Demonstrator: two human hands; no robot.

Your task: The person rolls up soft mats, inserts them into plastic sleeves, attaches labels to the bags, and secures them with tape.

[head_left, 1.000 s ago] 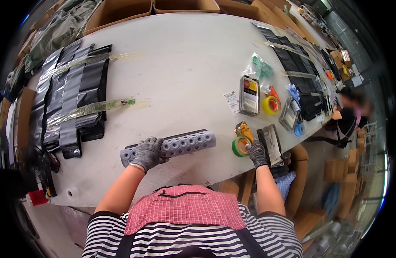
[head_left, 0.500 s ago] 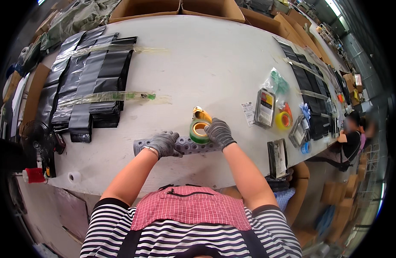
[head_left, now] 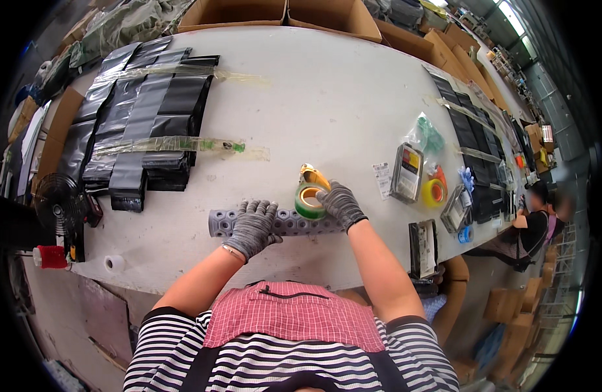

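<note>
A rolled-up grey mat with a hexagon pattern [head_left: 294, 223] lies crosswise on the white table [head_left: 301, 111] in front of me. My left hand [head_left: 252, 226], in a grey knit glove, is laid over its left half, fingers across the top and thumb on the near side. In my gloved right hand [head_left: 341, 204] is a yellow tape dispenser [head_left: 312, 175] with a roll of green tape [head_left: 308, 208]. The dispenser is just above the mat's right half and hides part of it. Whether tape touches the mat, I cannot tell.
Taped stacks of black plastic bags [head_left: 147, 124] lie at left and right. Plastic-wrapped packages [head_left: 406, 171], a yellow tape roll [head_left: 434, 192] and a small blue roll [head_left: 466, 234] are on the right. Cardboard boxes [head_left: 334, 18] line the far edge. A fan [head_left: 56, 202] stands left; another person [head_left: 536, 219] sits far right.
My left hand has shifted from a bunched grip to fingers spread flatter over the mat. The tape dispenser stays in my right hand near the same spot. The whole view has shifted slightly.
</note>
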